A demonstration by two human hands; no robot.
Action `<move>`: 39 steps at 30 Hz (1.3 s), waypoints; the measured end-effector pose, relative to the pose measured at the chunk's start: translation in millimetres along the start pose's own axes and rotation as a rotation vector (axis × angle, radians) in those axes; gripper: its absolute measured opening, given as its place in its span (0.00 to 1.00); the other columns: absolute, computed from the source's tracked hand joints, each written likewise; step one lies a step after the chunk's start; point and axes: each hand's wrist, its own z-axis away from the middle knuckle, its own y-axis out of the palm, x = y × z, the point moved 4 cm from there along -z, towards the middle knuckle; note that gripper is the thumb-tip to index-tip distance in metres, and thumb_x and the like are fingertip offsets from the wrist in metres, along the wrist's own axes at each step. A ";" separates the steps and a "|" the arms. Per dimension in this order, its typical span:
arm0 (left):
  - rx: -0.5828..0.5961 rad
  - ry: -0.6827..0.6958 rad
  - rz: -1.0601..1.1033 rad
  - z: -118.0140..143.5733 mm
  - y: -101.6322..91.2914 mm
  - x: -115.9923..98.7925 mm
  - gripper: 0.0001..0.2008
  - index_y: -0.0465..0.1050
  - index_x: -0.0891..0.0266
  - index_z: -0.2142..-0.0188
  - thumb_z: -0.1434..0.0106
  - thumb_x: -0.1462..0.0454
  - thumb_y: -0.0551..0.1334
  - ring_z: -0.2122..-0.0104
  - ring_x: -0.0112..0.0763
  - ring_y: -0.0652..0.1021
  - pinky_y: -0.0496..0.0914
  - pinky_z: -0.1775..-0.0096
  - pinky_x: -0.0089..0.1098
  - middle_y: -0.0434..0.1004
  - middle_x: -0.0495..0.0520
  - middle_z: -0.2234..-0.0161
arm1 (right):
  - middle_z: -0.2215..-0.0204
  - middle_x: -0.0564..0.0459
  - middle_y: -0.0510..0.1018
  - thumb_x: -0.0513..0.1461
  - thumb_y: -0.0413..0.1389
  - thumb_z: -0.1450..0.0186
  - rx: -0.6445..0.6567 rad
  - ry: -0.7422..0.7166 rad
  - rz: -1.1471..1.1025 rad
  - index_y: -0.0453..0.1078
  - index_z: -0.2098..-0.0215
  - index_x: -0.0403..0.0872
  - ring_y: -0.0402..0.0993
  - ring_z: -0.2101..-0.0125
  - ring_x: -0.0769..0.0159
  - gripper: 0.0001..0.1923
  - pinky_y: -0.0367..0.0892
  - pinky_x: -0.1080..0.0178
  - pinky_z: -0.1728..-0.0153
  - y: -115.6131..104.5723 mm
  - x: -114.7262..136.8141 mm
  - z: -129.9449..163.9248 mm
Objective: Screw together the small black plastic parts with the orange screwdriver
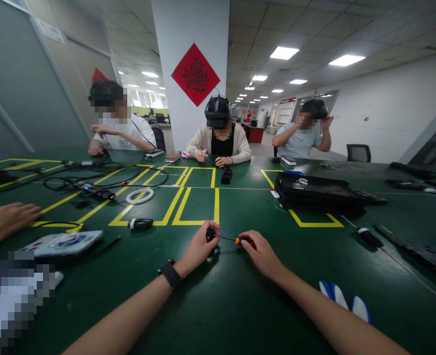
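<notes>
Clamped: my left hand (pixel 199 249) pinches a small black part (pixel 211 233); my right hand (pixel 262 254) grips the screwdriver (pixel 240 240) (orange-collared), tip at it; driving step, I judge; next needs steady alignment.

Both bare forearms are being stretched forward from the near edge, converging toward the middle. The left hand (pixel 199 248) is being kept curled, fingers pinched together at its far tip, a dark watch strapped at the wrist. The right hand (pixel 262 254) is being held fisted, knuckles up, just right of it.
</notes>
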 end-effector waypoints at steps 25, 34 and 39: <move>0.002 -0.005 0.024 0.5 0.7 4.2 0.11 0.60 0.61 0.61 0.45 0.69 0.56 0.66 0.26 0.71 0.64 0.60 0.31 0.67 0.48 0.68 | 0.64 0.51 0.71 0.37 0.48 0.37 -0.012 -0.024 0.003 0.69 0.63 0.46 0.66 0.60 0.65 0.09 0.61 0.61 0.56 -1.9 2.2 0.5; -0.003 -0.019 -0.002 0.6 0.7 2.3 0.11 0.61 0.61 0.61 0.46 0.69 0.56 0.67 0.27 0.71 0.65 0.60 0.32 0.68 0.48 0.68 | 0.63 0.50 0.72 0.38 0.47 0.36 -0.011 0.005 0.009 0.69 0.61 0.47 0.66 0.59 0.64 0.10 0.61 0.60 0.56 -1.4 -0.5 -0.6; 0.000 -0.022 0.006 -0.2 0.9 3.7 0.12 0.60 0.61 0.61 0.46 0.70 0.55 0.67 0.26 0.71 0.65 0.60 0.31 0.68 0.48 0.68 | 0.64 0.51 0.72 0.38 0.47 0.37 -0.009 -0.009 0.025 0.69 0.64 0.47 0.66 0.61 0.64 0.09 0.61 0.61 0.57 -1.0 -1.4 -1.1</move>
